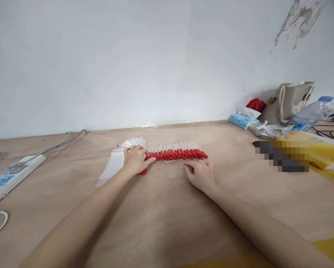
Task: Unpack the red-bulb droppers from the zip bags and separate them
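A row of several clear glass droppers with red rubber bulbs lies side by side on the wooden table. My left hand rests at the left end of the row, fingers curled, its index finger touching the first red bulbs; a red bulb shows under the palm. My right hand lies just in front of the row, fingers bent and pinching at a few clear glass tubes that lie apart from the row. A stack of small clear zip bags sits left of my left hand.
A white power strip with a grey cable lies at the far left. At the right stand a tissue pack, a beige tote bag, a plastic bottle, a knotted plastic bag and yellow packaging. A wall rises behind.
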